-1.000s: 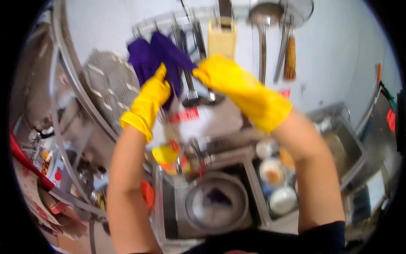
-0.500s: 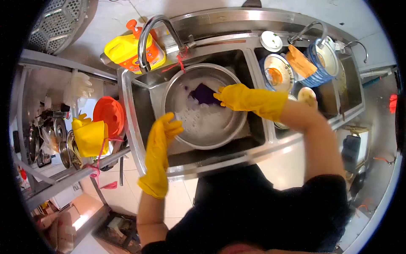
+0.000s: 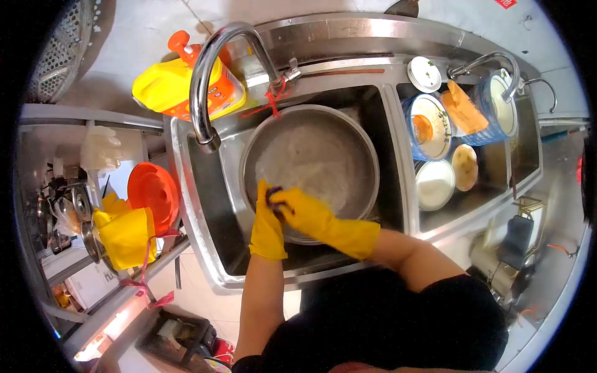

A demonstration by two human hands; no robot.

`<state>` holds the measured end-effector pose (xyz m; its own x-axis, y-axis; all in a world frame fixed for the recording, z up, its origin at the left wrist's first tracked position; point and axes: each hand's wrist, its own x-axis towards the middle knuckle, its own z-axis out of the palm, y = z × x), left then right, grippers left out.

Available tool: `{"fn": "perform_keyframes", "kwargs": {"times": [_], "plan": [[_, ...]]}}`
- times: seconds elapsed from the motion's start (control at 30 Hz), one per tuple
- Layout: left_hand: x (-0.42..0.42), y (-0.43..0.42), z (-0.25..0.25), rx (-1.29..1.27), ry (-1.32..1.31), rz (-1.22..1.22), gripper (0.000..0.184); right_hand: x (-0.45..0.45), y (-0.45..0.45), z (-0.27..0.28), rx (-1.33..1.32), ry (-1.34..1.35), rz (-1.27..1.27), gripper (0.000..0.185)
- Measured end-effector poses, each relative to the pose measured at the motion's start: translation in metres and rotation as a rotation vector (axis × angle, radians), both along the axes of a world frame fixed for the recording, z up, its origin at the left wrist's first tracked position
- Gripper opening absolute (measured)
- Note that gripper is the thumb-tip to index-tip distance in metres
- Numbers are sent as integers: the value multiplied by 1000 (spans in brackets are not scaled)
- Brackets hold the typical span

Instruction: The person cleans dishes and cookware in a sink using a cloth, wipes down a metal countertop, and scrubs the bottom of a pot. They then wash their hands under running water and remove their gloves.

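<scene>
A dark purple cloth (image 3: 273,200) is bunched between my two hands over the near left rim of a round metal basin (image 3: 367,140). My right hand (image 3: 303,216), in a yellow rubber glove, closes around the cloth. Also gloved in yellow, my left hand (image 3: 266,219) presses the cloth from the other side, its fingers pointing up and partly hidden. Cloudy, soapy water (image 3: 305,165) fills the basin, which stands in the left bay of a steel sink (image 3: 214,233).
A curved faucet (image 3: 202,93) reaches over the sink's left bay, beside a yellow detergent jug (image 3: 174,87). Stacked bowls (image 3: 494,112) and plates (image 3: 435,186) occupy the bay to the right. On the left rack are an orange-red basin (image 3: 152,193) and a spare yellow glove (image 3: 127,239).
The purple cloth has been lifted out of the water. My right hand has moved left and toward me with it, meeting my left hand at the basin's near left rim.
</scene>
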<state>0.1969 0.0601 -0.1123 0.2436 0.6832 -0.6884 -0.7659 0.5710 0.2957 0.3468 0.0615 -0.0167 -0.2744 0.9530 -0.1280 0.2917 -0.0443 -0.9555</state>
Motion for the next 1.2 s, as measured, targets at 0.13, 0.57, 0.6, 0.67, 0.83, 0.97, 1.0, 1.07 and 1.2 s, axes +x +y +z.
{"fn": "perform_keyframes", "kwargs": {"times": [0.13,0.57,0.6,0.67,0.83,0.97,1.0,1.07,1.2], "plan": [[-2,-29,-86,373,280,-159,42,-14,-1,-19,151,-41,81,27],[24,-40,18,-478,249,105,57,58,49,-134,79,-603,-202,47],[28,-38,19,-533,181,129,58,39,32,-152,-22,-375,-227,43],[23,-36,5,-352,-51,143,61,7,7,-123,-160,-98,-209,34],[19,-64,40,284,171,135,40,-21,-30,-16,-37,69,71,27],[23,-48,76,458,1105,-464,38,-13,9,-47,17,-130,199,33],[22,-42,62,470,1263,-674,40,-3,33,-61,76,-289,306,34],[16,-42,33,429,1485,-985,47,24,80,-79,108,-588,517,34],[12,-49,4,-248,420,170,49,82,95,-111,456,-910,89,40]]}}
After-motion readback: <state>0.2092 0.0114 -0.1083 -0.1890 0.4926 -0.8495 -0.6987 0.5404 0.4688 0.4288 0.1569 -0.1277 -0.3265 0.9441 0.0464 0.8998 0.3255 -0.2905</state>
